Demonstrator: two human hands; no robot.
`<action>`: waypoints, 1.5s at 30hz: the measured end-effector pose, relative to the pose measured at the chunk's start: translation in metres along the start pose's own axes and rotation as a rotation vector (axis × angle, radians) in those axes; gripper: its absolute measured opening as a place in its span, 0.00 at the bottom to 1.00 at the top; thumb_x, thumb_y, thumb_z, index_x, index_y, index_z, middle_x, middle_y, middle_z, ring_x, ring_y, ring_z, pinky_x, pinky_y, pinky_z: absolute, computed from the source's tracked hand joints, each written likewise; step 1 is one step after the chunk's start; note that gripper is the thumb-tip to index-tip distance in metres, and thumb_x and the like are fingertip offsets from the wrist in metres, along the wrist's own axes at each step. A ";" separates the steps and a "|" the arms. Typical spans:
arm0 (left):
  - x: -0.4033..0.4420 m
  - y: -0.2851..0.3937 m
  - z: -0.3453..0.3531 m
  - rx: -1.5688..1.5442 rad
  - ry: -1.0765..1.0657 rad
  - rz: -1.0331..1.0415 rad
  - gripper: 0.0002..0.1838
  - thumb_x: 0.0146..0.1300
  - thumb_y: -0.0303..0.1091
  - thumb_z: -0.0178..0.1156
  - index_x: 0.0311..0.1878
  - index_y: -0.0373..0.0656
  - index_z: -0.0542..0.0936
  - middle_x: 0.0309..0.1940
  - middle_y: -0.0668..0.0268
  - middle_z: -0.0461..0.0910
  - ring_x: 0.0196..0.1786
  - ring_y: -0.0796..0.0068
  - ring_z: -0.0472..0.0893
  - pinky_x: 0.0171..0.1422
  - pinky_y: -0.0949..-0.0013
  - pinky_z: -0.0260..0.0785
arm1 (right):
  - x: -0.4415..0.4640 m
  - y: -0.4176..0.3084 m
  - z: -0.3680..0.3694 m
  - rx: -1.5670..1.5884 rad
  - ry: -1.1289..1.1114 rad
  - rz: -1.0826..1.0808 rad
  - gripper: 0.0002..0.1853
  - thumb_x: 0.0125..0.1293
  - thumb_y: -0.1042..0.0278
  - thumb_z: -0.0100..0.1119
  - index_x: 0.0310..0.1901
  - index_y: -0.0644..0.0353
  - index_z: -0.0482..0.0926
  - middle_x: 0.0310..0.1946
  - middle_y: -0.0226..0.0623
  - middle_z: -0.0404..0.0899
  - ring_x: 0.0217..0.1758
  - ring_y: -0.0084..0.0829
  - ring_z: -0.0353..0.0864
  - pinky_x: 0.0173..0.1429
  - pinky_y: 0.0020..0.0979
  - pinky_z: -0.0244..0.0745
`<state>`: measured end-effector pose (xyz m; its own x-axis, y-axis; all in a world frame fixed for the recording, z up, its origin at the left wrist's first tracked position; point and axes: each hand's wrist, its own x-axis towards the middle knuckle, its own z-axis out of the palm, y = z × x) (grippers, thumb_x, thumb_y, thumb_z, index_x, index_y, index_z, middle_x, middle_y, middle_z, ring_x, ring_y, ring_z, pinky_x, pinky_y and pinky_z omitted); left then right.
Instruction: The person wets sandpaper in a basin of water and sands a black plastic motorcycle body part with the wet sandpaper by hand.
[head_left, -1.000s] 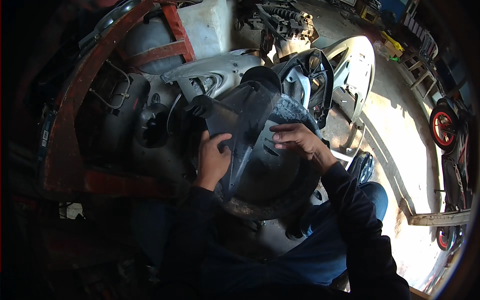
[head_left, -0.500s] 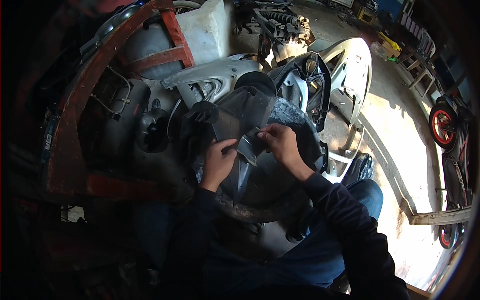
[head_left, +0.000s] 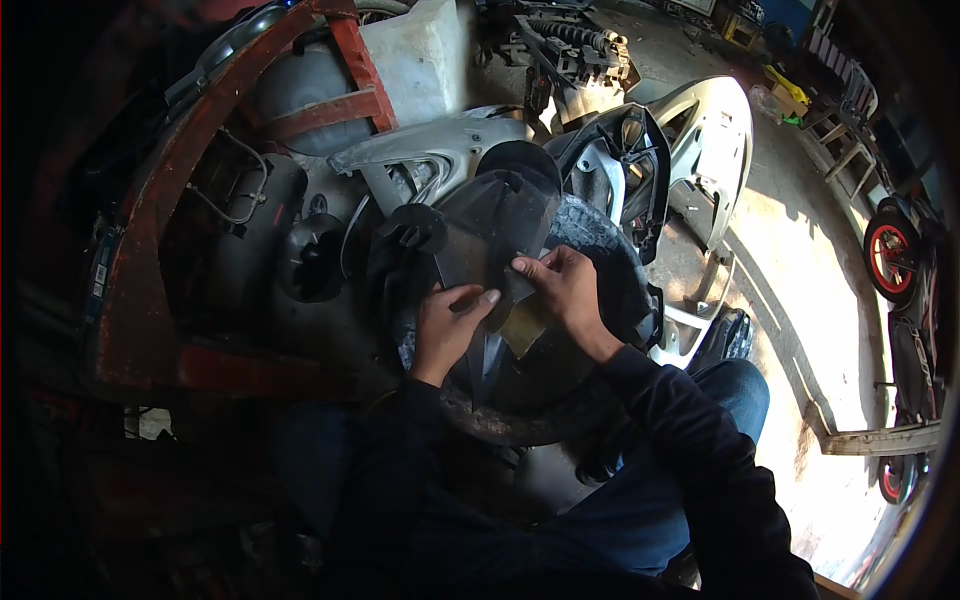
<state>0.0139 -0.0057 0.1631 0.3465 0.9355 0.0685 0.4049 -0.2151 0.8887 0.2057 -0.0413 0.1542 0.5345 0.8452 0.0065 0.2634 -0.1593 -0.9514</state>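
A dark plastic motorcycle panel lies across a round black basin in front of me. Over its near part is a small sheet of sandpaper, with a tan patch showing below my fingers. My right hand pinches the sheet's upper right side between thumb and bent fingers. On the left, my left hand has its thumb laid over curled fingers at the sheet's other edge. Its fingertips are partly hidden, and its contact with the panel underneath is hard to make out.
White and black motorcycle fairings stand beyond the basin. A silver-grey body panel leans behind it. At the left is a rusty red metal frame; at the right, a motorcycle wheel with a red rim.
The sheet has turned, so its tan face shows where a grey face showed before. My left thumb has shifted right and my right hand slightly lower, while the view moved a little.
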 end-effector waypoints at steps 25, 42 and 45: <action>0.005 -0.051 -0.012 0.062 0.201 -0.072 0.14 0.56 0.19 0.64 0.46 0.41 0.86 0.46 0.55 0.83 0.52 0.57 0.82 0.58 0.64 0.73 | 0.006 0.142 0.002 -1.071 -0.389 -0.299 0.29 0.59 0.57 0.66 0.61 0.58 0.76 0.62 0.49 0.75 0.66 0.47 0.73 0.66 0.47 0.71; 0.001 -0.049 0.001 0.205 0.121 -0.021 0.14 0.55 0.21 0.67 0.46 0.42 0.85 0.46 0.55 0.81 0.54 0.52 0.79 0.60 0.58 0.71 | -0.059 0.223 0.100 -1.054 -0.532 -0.928 0.14 0.65 0.64 0.54 0.50 0.55 0.81 0.55 0.49 0.78 0.55 0.50 0.78 0.55 0.58 0.75; 0.000 -0.052 0.001 0.182 0.114 -0.006 0.14 0.55 0.21 0.67 0.46 0.42 0.85 0.47 0.55 0.81 0.54 0.51 0.79 0.60 0.58 0.71 | -0.057 0.241 0.090 -0.986 -0.635 -0.904 0.11 0.65 0.65 0.54 0.46 0.55 0.82 0.45 0.47 0.83 0.44 0.44 0.85 0.53 0.50 0.78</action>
<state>-0.0059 0.0053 0.1162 0.2498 0.9604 0.1237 0.5565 -0.2469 0.7933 0.1668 -0.0819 -0.1027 -0.4680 0.8792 0.0890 0.8729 0.4757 -0.1083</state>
